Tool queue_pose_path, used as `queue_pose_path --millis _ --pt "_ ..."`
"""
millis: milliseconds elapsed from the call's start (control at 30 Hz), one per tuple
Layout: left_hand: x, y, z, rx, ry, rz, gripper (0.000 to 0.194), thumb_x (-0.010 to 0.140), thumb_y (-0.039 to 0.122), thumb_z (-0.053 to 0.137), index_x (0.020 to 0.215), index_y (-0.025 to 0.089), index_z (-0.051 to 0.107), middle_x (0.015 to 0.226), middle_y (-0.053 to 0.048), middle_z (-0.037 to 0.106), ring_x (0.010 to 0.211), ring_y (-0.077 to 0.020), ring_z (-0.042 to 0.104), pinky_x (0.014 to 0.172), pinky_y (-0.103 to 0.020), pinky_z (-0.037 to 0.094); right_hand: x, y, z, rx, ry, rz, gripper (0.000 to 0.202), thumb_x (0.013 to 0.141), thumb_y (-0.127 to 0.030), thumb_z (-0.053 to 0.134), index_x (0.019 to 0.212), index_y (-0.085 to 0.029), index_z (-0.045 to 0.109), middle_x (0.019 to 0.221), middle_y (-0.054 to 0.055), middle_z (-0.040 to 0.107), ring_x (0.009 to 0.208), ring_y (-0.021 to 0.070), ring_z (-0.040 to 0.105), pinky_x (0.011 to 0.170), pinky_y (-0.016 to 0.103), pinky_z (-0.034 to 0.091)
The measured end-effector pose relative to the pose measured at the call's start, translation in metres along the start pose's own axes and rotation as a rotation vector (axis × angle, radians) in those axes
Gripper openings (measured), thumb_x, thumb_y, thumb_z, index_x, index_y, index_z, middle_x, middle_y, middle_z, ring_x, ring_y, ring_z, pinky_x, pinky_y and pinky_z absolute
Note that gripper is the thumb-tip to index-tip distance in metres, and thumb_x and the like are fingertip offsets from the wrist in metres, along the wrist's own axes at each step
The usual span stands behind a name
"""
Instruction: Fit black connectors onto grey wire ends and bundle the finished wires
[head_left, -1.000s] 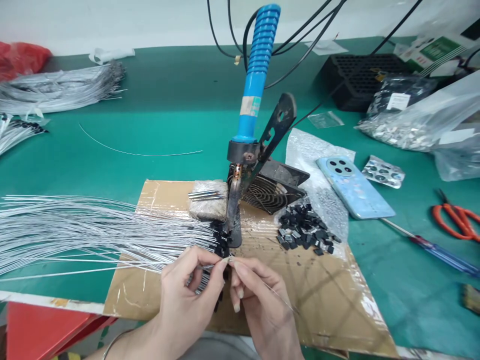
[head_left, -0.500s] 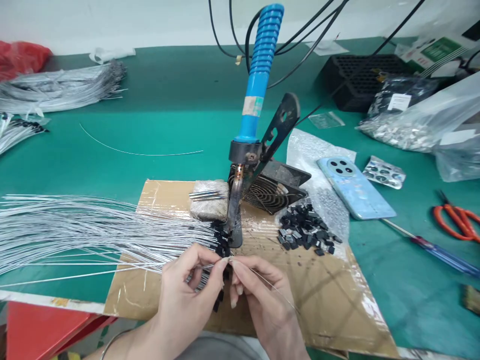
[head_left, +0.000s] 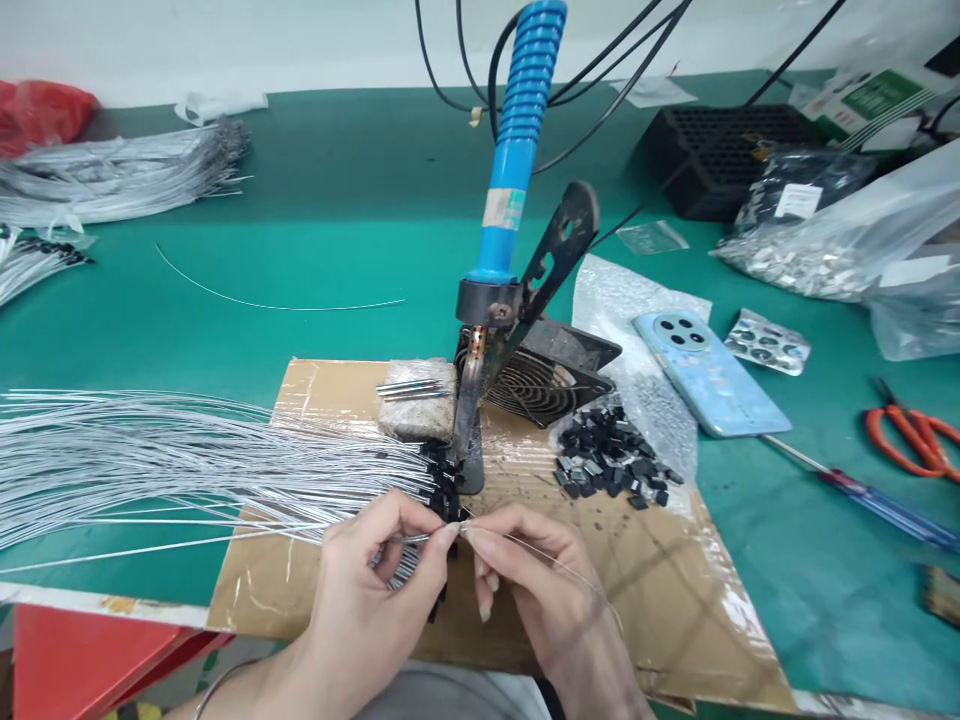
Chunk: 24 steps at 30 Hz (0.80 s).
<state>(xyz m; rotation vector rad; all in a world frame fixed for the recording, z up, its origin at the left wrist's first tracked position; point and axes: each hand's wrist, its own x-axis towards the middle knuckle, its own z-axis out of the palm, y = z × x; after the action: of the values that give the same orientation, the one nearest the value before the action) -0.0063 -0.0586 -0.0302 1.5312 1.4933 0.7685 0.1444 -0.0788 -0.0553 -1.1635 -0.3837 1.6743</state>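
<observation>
Where the fingertips meet: just on the near side of the blue-handled iron [head_left: 517, 130].
Left hand [head_left: 382, 600]: thumb and forefinger pinched together — what sits between them is too small to tell.
Right hand [head_left: 555, 590]: pinching a thin wire [head_left: 577, 577], which trails across it.
White wires [head_left: 187, 450]: left of the iron, many ending in black pieces [head_left: 442, 485].
Loose black parts [head_left: 611, 455]: right of it, seemingly unfitted — progress on the held wire can't be told.
</observation>
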Motion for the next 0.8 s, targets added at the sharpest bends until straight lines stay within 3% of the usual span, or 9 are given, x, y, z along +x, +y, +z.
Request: queue_pose_path --millis 200,633,700,800 --pt "0.002 0.0 0.001 -0.061 -0.026 -0.044 0.023 0.088 0.028 0.062 0.069 0.016 0.064 0.056 0.004 0.052 0.048 -0.0069 0.029 0.044 -0.02 0.022 0.001 0.004 -0.002 0.028 -0.024 0.013 0.028 0.07 -0.043 0.091 0.07 -0.018 0.08 0.057 -0.002 0.063 0.045 0.0068 0.057 0.045 0.016 0.048" --pt "0.005 0.0 0.005 -0.165 -0.01 -0.138 0.023 0.087 0.034 0.063 0.071 0.017 0.064 0.059 0.0 0.06 0.051 -0.0091 0.041 0.047 -0.02 0.033 0.002 0.027 -0.001 0.126 -0.063 -0.081 0.015 0.082 -0.037 0.084 0.084 -0.022 0.084 0.064 -0.002 0.067 0.049 0.0065 0.059 0.048 0.016 0.052" --pt "0.006 -0.002 0.003 -0.167 -0.012 -0.151 0.023 0.087 0.036 0.064 0.073 0.017 0.065 0.061 0.0 0.061 0.051 -0.0096 0.043 0.048 -0.02 0.035 0.001 0.025 -0.004 0.125 -0.054 -0.109 0.021 0.085 -0.042 0.08 0.088 -0.021 0.084 0.069 0.001 0.07 0.051 0.0084 0.061 0.049 0.018 0.054" --pt "0.007 -0.004 -0.001 -0.149 0.009 -0.16 0.021 0.086 0.036 0.066 0.077 0.017 0.068 0.064 0.0 0.062 0.052 -0.0096 0.045 0.048 -0.02 0.035 -0.001 0.014 -0.022 0.06 0.004 -0.188 0.05 0.094 -0.061 0.06 0.095 -0.018 0.085 0.077 0.009 0.075 0.062 0.0166 0.068 0.056 0.027 0.06"
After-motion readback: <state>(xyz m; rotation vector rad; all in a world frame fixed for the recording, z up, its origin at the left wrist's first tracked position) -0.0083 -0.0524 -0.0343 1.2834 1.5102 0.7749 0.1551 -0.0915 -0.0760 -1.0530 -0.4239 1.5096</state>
